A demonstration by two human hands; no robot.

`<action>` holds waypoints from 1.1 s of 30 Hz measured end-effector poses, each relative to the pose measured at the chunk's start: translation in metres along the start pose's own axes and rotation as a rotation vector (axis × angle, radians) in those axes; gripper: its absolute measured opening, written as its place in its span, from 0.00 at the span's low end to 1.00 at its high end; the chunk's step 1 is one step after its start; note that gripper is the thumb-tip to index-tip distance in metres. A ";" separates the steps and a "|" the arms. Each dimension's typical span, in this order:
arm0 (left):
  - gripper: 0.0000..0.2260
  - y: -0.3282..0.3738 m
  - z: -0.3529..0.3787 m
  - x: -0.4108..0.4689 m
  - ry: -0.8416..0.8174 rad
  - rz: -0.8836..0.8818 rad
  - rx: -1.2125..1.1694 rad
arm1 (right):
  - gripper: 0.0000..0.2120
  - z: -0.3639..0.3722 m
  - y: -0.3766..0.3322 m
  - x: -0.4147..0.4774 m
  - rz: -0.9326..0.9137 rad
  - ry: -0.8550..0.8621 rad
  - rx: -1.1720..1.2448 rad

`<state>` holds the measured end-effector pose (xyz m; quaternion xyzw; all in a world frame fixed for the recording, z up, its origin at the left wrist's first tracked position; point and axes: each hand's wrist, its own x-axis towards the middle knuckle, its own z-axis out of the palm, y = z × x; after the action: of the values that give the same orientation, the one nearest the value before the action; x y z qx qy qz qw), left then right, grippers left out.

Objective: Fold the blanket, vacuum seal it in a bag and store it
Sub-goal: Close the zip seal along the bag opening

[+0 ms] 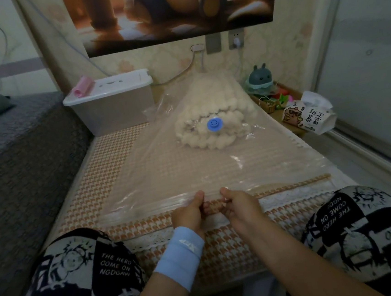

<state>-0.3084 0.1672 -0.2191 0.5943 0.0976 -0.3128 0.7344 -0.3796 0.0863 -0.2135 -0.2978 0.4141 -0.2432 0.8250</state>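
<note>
Left hand (pixel 188 213): pinches bag (pixel 168 174) near edge | Right hand (pixel 239 206): pinches same edge alongside | Blanket (pixel 210 113): folded inside bag, on bed (pixel 109 156)

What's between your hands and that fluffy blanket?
Only a flat, empty stretch of the vacuum bag, its near edge pinched by the left hand and right hand. Head view.

A pale blue wristband (pixel 179 254) circles the left wrist; black-and-white cartoon-print shorts (pixel 87 275) cover both legs.
</note>
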 end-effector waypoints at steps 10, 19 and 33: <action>0.06 0.001 0.009 0.005 0.031 0.005 -0.167 | 0.07 -0.046 -0.044 0.004 -0.055 0.092 0.057; 0.09 -0.021 0.056 -0.014 -0.147 0.051 -0.021 | 0.05 -0.037 -0.040 0.003 0.004 -0.067 -0.011; 0.05 -0.012 0.049 -0.008 -0.139 -0.011 -0.054 | 0.05 -0.041 -0.045 0.000 -0.063 0.057 0.021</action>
<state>-0.3326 0.1227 -0.2115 0.5505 0.0580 -0.3545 0.7536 -0.4205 0.0428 -0.2022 -0.2950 0.4254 -0.2819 0.8078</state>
